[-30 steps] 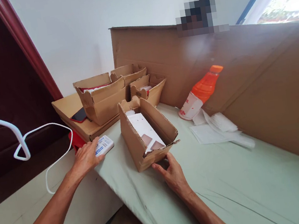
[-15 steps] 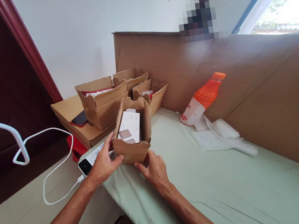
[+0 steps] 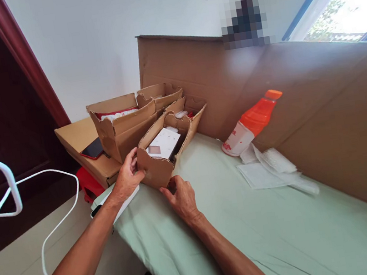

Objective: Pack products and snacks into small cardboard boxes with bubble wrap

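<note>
A small open cardboard box [image 3: 159,168] lies on the pale green table [image 3: 252,228], with white cards [image 3: 165,142] inside it. My left hand [image 3: 128,177] grips the box's near left corner. At the near end, low on the front, my right hand [image 3: 180,197] holds the box with its fingers curled against the cardboard. Under my left wrist lies a white power bank [image 3: 119,205] with a white cable [image 3: 54,221] running off to the left.
Two more open cardboard boxes [image 3: 122,123] stand behind on a flat carton with a red phone [image 3: 93,148]. An orange bottle [image 3: 253,120] leans on the tall cardboard wall [image 3: 303,106]. White tissues [image 3: 273,165] lie near it. The table edge drops to a tiled floor at left.
My left hand left the power bank and took the box's near corner. The box swung round from pointing right to pointing away and now lies against the boxes behind.
</note>
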The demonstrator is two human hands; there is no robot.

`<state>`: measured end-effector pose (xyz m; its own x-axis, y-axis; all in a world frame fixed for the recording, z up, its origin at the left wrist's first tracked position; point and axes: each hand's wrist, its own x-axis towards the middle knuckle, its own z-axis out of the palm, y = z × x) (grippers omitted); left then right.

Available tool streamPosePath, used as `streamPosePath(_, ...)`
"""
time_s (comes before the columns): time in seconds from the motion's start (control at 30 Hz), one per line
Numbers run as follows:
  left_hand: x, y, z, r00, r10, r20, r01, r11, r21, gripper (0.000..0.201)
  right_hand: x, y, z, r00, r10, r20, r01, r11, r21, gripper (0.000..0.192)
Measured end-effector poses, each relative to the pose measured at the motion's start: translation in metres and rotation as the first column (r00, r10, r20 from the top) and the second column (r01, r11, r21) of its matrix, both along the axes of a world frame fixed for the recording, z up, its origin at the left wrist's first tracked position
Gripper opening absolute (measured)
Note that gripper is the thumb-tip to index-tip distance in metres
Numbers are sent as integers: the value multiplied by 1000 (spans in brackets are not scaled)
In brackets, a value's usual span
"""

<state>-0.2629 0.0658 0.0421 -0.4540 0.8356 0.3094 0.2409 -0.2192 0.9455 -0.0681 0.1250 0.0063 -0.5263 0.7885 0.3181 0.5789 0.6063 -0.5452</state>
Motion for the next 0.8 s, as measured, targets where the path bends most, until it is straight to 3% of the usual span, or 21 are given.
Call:
streamPosePath(0.13,-18,10,3,985,158,-69,-160,987,-26,67,-20,3,-3,999,46,1,-46,999,14,18)
streamPosePath(0.23,-24,9,-2,949,280,-144,-291,955,-61,59,-29,5,-8,994,106,-17,-105,994,34,30)
streamPosePath(0.4,-14,0,-13,916,314,-252,-350,929,-116,62,-28,17,-17,992,120,-31,-119,992,27,42)
streamPosePath(0.53,-19,-16,-5,852,397,-341,-447,891,-79,56,-22,24,-19,990,139,-31,-138,990,9,48)
streamPosePath(0.63,-49,-27,9,697,493,-521,-625,774,-105,60,-17,25,-21,988,154,-27,-154,988,3,44)
streamPosePath(0.7,-80,-28,15,595,445,-670,-722,662,-202,69,-16,25,-22,988,153,-31,-153,988,8,39)
streamPosePath(0.8,-125,-21,18,601,342,-722,-739,582,-340,84,-16,25,-24,990,137,-36,-137,990,14,34)
